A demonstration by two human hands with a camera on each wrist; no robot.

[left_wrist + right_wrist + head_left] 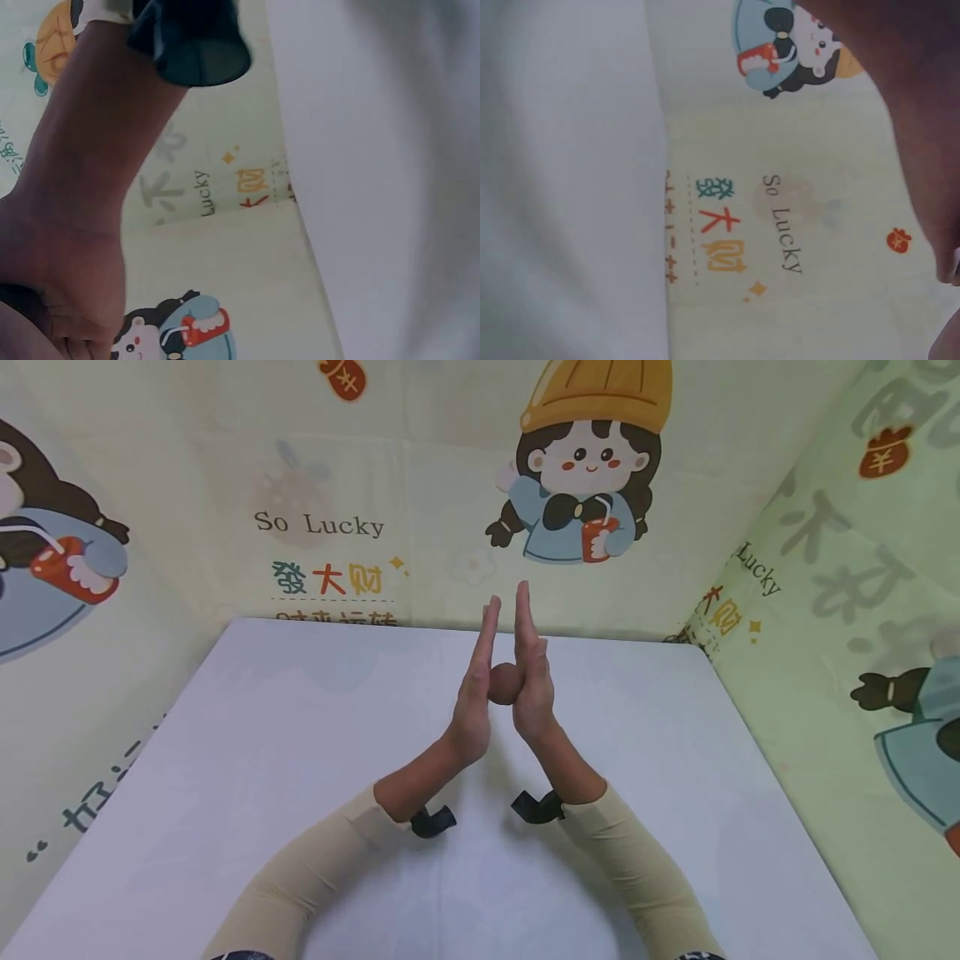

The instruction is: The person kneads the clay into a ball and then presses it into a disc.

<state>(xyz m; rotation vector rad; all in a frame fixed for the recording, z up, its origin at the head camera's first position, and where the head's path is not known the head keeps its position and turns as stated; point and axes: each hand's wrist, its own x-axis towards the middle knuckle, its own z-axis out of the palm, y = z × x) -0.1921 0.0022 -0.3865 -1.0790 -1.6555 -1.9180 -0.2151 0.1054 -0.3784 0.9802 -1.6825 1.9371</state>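
Note:
Both hands are raised above the table, palms facing each other and fingers straight, in the head view. A small round brown ball [506,683] is held between the palms. My left hand [472,693] touches it from the left side. From the right, my right hand [534,689] presses against it. The fingertips point up and away, with a gap between the two hands. In the left wrist view a forearm and part of a hand show at the left, with a dark rounded shape between skin surfaces. Dim skin fills the right edge of the right wrist view.
The white table [315,718] spreads beneath the hands. Pale printed sheets [442,468] with cartoon figures and lettering stand behind it and at both sides. A black bracket sits at each wrist, the left bracket [433,822] and the right bracket [537,807].

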